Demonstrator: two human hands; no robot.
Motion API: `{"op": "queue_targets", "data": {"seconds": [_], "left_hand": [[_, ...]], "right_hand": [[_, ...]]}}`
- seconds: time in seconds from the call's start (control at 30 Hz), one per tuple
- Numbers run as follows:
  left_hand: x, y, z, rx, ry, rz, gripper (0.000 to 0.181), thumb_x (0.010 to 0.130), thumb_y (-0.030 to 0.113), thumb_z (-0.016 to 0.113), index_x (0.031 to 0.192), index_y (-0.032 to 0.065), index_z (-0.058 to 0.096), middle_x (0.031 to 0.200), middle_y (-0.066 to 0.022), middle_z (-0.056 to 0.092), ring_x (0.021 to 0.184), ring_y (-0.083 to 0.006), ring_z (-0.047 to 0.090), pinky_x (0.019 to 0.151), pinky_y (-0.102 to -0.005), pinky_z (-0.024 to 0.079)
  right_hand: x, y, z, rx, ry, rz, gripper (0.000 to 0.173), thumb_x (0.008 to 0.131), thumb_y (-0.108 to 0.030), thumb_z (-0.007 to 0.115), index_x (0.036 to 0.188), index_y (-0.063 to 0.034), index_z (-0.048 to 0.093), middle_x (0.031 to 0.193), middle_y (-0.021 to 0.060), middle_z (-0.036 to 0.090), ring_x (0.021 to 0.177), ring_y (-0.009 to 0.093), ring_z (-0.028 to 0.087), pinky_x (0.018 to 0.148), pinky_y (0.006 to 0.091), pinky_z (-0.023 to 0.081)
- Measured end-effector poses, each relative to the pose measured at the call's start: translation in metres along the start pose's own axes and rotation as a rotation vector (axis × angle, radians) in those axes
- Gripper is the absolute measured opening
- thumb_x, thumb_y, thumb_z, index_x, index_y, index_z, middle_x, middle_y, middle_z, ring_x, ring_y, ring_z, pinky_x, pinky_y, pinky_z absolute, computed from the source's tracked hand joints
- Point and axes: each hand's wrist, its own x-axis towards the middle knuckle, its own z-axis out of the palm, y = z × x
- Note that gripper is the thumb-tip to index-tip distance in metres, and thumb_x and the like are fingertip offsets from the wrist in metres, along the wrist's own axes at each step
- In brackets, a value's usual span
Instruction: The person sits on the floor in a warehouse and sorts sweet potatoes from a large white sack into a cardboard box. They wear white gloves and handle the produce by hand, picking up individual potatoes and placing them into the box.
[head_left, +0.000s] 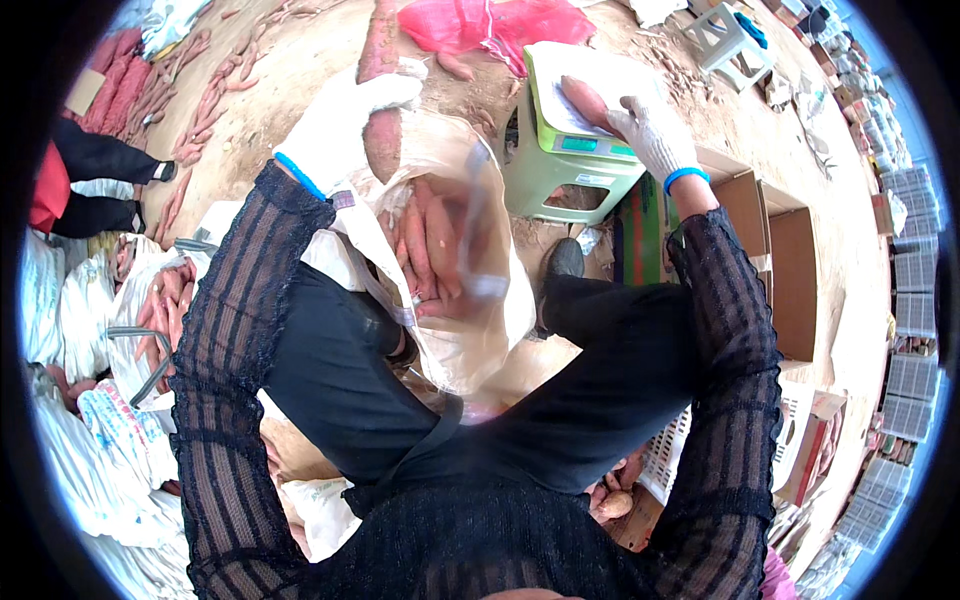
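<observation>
In a white knit glove, my left hand (352, 112) is closed around a long sweet potato (385, 142) above the rim of an open white sack (510, 300). More sweet potatoes (427, 240) lie inside that sack, between my legs. My right hand (649, 135), also gloved, holds the near end of a smaller sweet potato (585, 101) over a digital scale (540, 97). Whether this sweet potato touches the scale's white-covered top, I cannot tell. The scale stands on a pale green plastic stool (570, 184).
Open cardboard boxes (791, 277) stand at the right, near a white plastic crate (667, 450). A pink mesh bag (499, 26) lies beyond the sack. Filled sacks (150, 300) crowd the left side, and another person's legs (105, 154) are at the upper left.
</observation>
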Motion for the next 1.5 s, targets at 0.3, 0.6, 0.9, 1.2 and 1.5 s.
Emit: {"op": "queue_targets", "data": {"seconds": [0.3, 0.6, 0.9, 1.2, 1.5], "left_hand": [[0.002, 0.0, 0.01, -0.018, 0.02, -0.013, 0.038, 0.089, 0.016, 0.064, 0.121, -0.0032, 0.064, 0.098, -0.0038, 0.065, 0.093, -0.013, 0.059, 0.088, -0.0248, 0.045], [0.0, 0.001, 0.01, -0.058, 0.025, -0.013, 0.034, 0.087, 0.017, 0.07, 0.115, -0.0001, 0.065, 0.097, -0.0063, 0.066, 0.092, -0.0159, 0.062, 0.085, -0.0277, 0.049], [0.004, -0.002, 0.005, -0.033, 0.023, -0.002, 0.033, 0.087, 0.017, 0.069, 0.114, -0.0006, 0.066, 0.096, -0.0055, 0.066, 0.092, -0.0159, 0.062, 0.086, -0.0277, 0.048], [0.0, -0.006, -0.008, 0.025, 0.07, -0.041, 0.037, 0.088, 0.017, 0.066, 0.12, -0.0013, 0.064, 0.108, -0.0051, 0.063, 0.101, -0.0155, 0.058, 0.093, -0.0268, 0.043], [0.023, -0.025, -0.036, -0.001, 0.033, -0.126, 0.048, 0.092, 0.019, 0.064, 0.134, -0.002, 0.053, 0.127, -0.0086, 0.06, 0.1, -0.0144, 0.057, 0.091, -0.0272, 0.047]], "right_hand": [[-0.008, 0.018, -0.01, 0.11, 0.036, 0.104, 0.042, 0.096, -0.042, 0.053, 0.116, -0.0083, 0.068, 0.114, 0.0197, 0.067, 0.106, 0.037, 0.064, 0.092, 0.043, 0.049], [-0.006, 0.015, -0.01, 0.112, 0.026, 0.069, 0.04, 0.095, -0.041, 0.054, 0.114, -0.0094, 0.069, 0.111, 0.019, 0.067, 0.104, 0.037, 0.064, 0.09, 0.043, 0.049], [-0.011, 0.002, -0.005, 0.013, 0.062, -0.082, 0.039, 0.092, -0.039, 0.058, 0.11, -0.0067, 0.071, 0.108, 0.0186, 0.069, 0.103, 0.034, 0.065, 0.09, 0.0415, 0.05], [-0.019, 0.036, -0.066, 0.476, -0.009, -0.015, 0.034, 0.087, -0.035, 0.069, 0.104, -0.0065, 0.073, 0.092, 0.0122, 0.074, 0.082, 0.023, 0.069, 0.077, 0.0356, 0.054], [-0.209, 0.171, -0.165, -0.04, -0.483, 0.52, 0.034, 0.073, -0.029, 0.082, 0.097, -0.0061, 0.075, 0.084, 0.0101, 0.073, 0.077, 0.02, 0.069, 0.072, 0.031, 0.054]]}}
